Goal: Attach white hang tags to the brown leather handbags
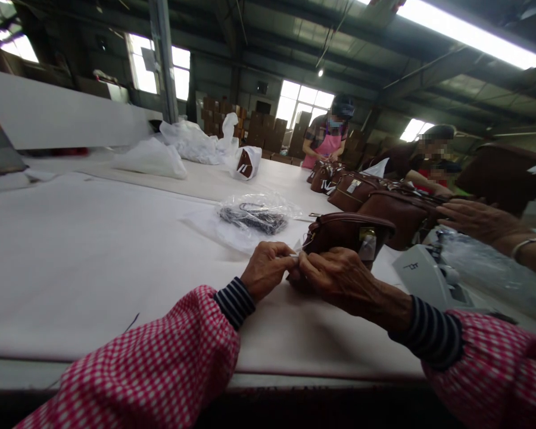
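A brown handbag (339, 229) stands on the white-covered table, a brass-coloured clasp with a pale wrap on its side. At its left end, a small white tag (294, 255) shows between my fingertips, by a thin light string. My left hand (265, 271) is closed, thumb and forefinger pinching the tag. My right hand (339, 275) is closed too, its fingertips meeting the tag from the other side, in front of the bag. The fingers hide the bag's lower left part and most of the tag.
Behind the bag lies a clear plastic bag of dark straps (254, 217). More brown handbags (355, 190) line the table's right side, near a grey-white device (424, 277). Another person's hand (482, 220) reaches in from the right. A person in a pink apron (328, 146) stands behind.
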The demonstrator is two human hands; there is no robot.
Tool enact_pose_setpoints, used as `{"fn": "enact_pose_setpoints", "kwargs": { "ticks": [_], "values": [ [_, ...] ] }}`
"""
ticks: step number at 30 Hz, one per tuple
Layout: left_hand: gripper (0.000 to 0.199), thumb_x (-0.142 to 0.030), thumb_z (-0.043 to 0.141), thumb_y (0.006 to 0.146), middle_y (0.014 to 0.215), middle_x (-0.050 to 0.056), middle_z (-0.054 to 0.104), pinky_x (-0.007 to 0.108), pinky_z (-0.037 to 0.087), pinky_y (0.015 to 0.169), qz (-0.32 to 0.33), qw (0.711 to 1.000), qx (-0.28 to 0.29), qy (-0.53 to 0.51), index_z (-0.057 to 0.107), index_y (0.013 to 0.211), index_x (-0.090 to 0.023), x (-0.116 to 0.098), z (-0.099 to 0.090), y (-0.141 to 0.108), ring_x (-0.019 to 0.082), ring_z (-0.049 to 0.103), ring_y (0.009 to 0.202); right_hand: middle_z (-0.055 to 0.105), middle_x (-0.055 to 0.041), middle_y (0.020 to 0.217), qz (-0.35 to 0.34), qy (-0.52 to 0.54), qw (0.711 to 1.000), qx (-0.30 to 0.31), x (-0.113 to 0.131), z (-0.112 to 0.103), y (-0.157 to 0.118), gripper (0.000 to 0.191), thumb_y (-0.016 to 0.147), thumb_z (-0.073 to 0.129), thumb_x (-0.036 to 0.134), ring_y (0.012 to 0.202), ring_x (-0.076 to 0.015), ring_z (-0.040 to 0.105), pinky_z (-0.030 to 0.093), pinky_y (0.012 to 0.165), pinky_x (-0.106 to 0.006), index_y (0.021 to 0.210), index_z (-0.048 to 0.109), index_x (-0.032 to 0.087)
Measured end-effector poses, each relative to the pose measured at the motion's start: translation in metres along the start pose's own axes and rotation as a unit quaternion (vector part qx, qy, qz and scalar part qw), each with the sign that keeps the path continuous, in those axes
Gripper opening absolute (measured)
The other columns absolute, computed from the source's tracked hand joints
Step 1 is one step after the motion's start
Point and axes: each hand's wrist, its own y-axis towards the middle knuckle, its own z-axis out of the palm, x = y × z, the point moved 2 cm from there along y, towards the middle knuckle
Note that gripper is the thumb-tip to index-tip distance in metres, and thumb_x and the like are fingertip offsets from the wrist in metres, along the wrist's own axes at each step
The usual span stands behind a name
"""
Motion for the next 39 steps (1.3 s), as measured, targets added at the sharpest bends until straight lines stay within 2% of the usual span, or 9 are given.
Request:
{"fn": "enact_pose_setpoints", "kwargs": {
  "ticks": [2, 4, 6, 11, 16, 22, 27, 34, 39],
  "values": [
    [0.015, -0.018, 0.064, 0.073, 0.054, 0.000, 0.065, 0.020, 0.029, 0.042, -0.054, 0.997, 0.008, -0.059, 0.067, 0.059, -0.013, 0.001, 0.001, 0.001, 0.005, 0.042, 0.042, 0.061, -0.0021, 0.071, -0.003, -0.039, 0.999, 0.005, 0.004, 0.003, -0.005, 0.024, 0.104, 0.046, 0.022, 0.057, -0.0149, 0.052, 0.021, 0.056, -0.035, 0.105, 0.064, 0.006],
    [0.016, -0.023, 0.068, 0.073, 0.053, 0.000, 0.064, 0.021, 0.014, 0.037, -0.099, 0.989, 0.013, -0.105, 0.065, 0.062, -0.012, 0.000, 0.002, 0.001, 0.002, 0.029, 0.035, 0.063, -0.0041, 0.074, -0.003, -0.085, 0.996, 0.013, 0.008, 0.006, -0.011, 0.029, 0.103, 0.047, 0.020, 0.059, -0.0161, 0.054, 0.023, 0.056, -0.035, 0.120, 0.061, 0.001],
    [0.018, -0.026, 0.072, 0.072, 0.056, 0.002, 0.067, 0.021, 0.010, 0.036, -0.118, 0.984, 0.019, -0.133, 0.064, 0.064, -0.012, -0.001, 0.001, 0.001, 0.001, 0.027, 0.035, 0.064, -0.0060, 0.075, 0.000, -0.118, 0.993, 0.023, 0.012, 0.008, -0.017, 0.033, 0.101, 0.046, 0.014, 0.058, -0.0162, 0.053, 0.023, 0.055, -0.035, 0.127, 0.057, -0.001],
    [0.022, -0.029, 0.076, 0.069, 0.061, 0.006, 0.070, 0.020, 0.011, 0.037, -0.130, 0.978, 0.041, -0.156, 0.067, 0.069, -0.009, -0.008, -0.001, -0.001, 0.001, 0.031, 0.037, 0.062, -0.0065, 0.075, 0.021, -0.108, 0.992, 0.065, 0.019, 0.009, -0.024, 0.040, 0.098, 0.042, 0.006, 0.059, -0.0160, 0.050, 0.025, 0.054, -0.034, 0.136, 0.052, 0.001],
    [0.033, -0.040, 0.071, 0.078, 0.061, 0.006, 0.069, 0.021, 0.008, 0.037, -0.126, 0.979, 0.044, -0.154, 0.069, 0.072, -0.008, -0.008, 0.000, 0.000, -0.001, 0.028, 0.033, 0.060, -0.0050, 0.075, 0.044, -0.095, 0.993, 0.054, 0.020, 0.013, -0.026, 0.042, 0.099, 0.041, 0.008, 0.057, -0.0158, 0.049, 0.025, 0.054, -0.035, 0.140, 0.049, 0.003],
    [0.023, -0.030, 0.073, 0.074, 0.061, 0.004, 0.069, 0.019, 0.010, 0.037, -0.126, 0.979, 0.046, -0.150, 0.069, 0.074, -0.008, -0.005, -0.001, -0.001, 0.000, 0.030, 0.034, 0.059, -0.0035, 0.073, 0.039, -0.122, 0.990, 0.055, 0.021, 0.015, -0.027, 0.042, 0.098, 0.042, 0.008, 0.057, -0.0155, 0.049, 0.025, 0.052, -0.035, 0.139, 0.048, 0.000],
    [0.020, -0.030, 0.070, 0.075, 0.058, 0.003, 0.068, 0.019, 0.012, 0.036, -0.116, 0.987, 0.033, -0.105, 0.066, 0.072, -0.011, -0.009, -0.001, 0.000, 0.001, 0.029, 0.035, 0.063, -0.0052, 0.076, 0.054, -0.080, 0.993, 0.070, 0.021, 0.016, -0.030, 0.046, 0.096, 0.042, 0.005, 0.059, -0.0162, 0.055, 0.029, 0.053, -0.034, 0.142, 0.043, -0.003],
    [0.027, -0.038, 0.067, 0.080, 0.053, -0.001, 0.063, 0.021, 0.018, 0.038, -0.052, 0.998, 0.014, 0.017, 0.067, 0.067, -0.013, -0.006, 0.002, -0.002, 0.003, 0.029, 0.037, 0.071, -0.0079, 0.083, 0.181, 0.038, 0.982, 0.045, 0.031, 0.006, -0.028, 0.041, 0.103, 0.039, 0.015, 0.066, -0.0183, 0.066, 0.037, 0.056, -0.032, 0.142, 0.044, 0.002],
    [0.034, -0.049, 0.066, 0.081, 0.064, 0.002, 0.071, 0.022, 0.021, 0.040, -0.027, 0.993, -0.016, 0.116, 0.071, 0.075, -0.015, -0.001, 0.001, -0.002, 0.007, 0.035, 0.042, 0.075, -0.0058, 0.092, 0.315, 0.149, 0.937, -0.006, 0.038, -0.021, -0.057, 0.040, 0.098, 0.045, 0.014, 0.073, -0.0160, 0.070, 0.044, 0.060, -0.027, 0.138, 0.051, 0.011]
  ]
}}
